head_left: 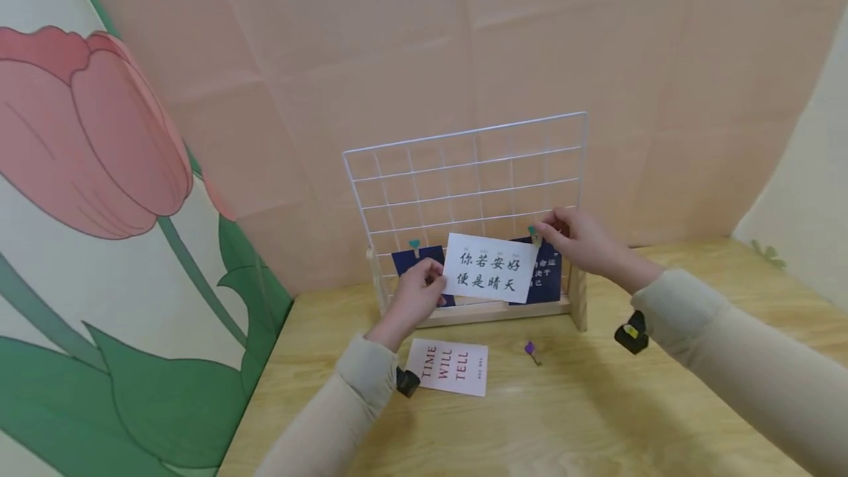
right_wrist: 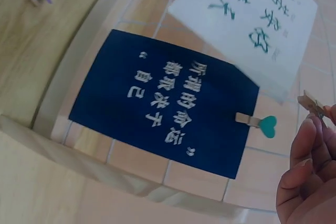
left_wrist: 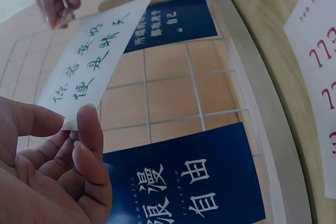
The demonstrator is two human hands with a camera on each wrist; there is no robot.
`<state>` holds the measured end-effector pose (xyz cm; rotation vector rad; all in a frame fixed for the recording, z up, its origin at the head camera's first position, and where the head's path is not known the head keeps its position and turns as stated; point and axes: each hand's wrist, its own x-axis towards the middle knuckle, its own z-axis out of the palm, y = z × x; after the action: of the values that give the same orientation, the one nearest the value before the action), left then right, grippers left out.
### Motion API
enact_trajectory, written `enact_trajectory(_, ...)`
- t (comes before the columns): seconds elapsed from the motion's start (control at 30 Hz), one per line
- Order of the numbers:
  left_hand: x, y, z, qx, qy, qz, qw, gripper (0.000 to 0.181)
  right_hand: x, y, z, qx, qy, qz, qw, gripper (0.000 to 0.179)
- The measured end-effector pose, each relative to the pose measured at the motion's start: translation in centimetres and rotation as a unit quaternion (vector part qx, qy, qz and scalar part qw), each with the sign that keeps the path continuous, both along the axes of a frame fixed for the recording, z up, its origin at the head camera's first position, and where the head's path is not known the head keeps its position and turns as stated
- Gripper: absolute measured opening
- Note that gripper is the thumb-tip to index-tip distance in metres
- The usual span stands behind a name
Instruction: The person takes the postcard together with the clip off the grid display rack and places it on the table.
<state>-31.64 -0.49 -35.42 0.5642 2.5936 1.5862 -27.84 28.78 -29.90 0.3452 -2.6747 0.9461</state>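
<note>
Presently, one white card (head_left: pixel 490 269), before one wire grid (head_left: pixel 476 163); edge pinched by the left hand (head_left: pixel 419 291), fingers curled, likely keeping the lettering uncovered; one wooden clip (right_wrist: pixel 311 103), pinched by the right hand (head_left: pixel 589 241); two navy cards (right_wrist: pixel 149 98), one teal-heart clip (right_wrist: pixel 267 126) on each; one pink card (head_left: pixel 469 370), one purple clip (head_left: pixel 529 348), on the table (head_left: pixel 530 425).

- White card (head_left: pixel 489 269) before wire grid (head_left: pixel 475 132) said "你若安好便是晴天"
- Pale card (head_left: pixel 450 368) below grid said "TIME WILL TELL"
- Grid's left card (left_wrist: pixel 220 182) said "浪漫自由"
- Grid's right card (right_wrist: pixel 163 103) said "所谓的命运都取决于自己"
</note>
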Motion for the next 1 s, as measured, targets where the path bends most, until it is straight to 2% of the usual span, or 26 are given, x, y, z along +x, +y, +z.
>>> enact_trajectory(0.27, 0.2, -1.4, -1.2, 0.001, -0.006, -0.008, 1.0000, 0.009, 0.1, 0.5, -1.8, 0.020, -0.015, 0.010, 0.9996, 0.020)
enact_trajectory(0.53, 0.3, -2.6, -2.5, -0.004, -0.031, -0.015, 0.9994, 0.007, 0.7, 0.0, -3.8, 0.057, -0.044, 0.025, 0.9971, 0.018)
enact_trajectory(0.8, 0.4, -4.1, -4.8, -0.017, -0.065, -0.020, 0.9975, 0.006, 0.8, -0.6, -6.4, 0.087, -0.063, 0.068, 0.9919, 0.015)
enact_trajectory(1.0, 0.8, -4.9, -5.9, -0.003, -0.064, -0.036, 0.9973, 0.005, 0.9, -0.7, -8.1, 0.109, -0.069, 0.081, 0.9883, 0.014)
